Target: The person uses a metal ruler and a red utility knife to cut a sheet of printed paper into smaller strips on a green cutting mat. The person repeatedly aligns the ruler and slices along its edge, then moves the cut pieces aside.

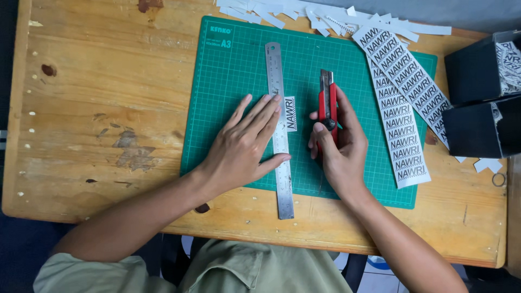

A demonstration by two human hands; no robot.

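A person seated at a worn wooden table [108,97] trims printed labels on a green gridded cutting mat [233,70]. The left hand [244,144] lies flat with fingers spread, pressing down a long steel ruler [278,130], while the right hand [339,149] is clenched around a red-handled utility knife [326,103], blade pointing away and just right of the ruler. A small white label [291,114] peeks from the ruler's right edge. Two long strips of printed labels [404,103] wait at right, near two black boxes [477,103]; paper offcuts [304,13] litter the far edge. The cut appears imminent: it would call for bringing the blade against the ruler's edge, with steady pressure.
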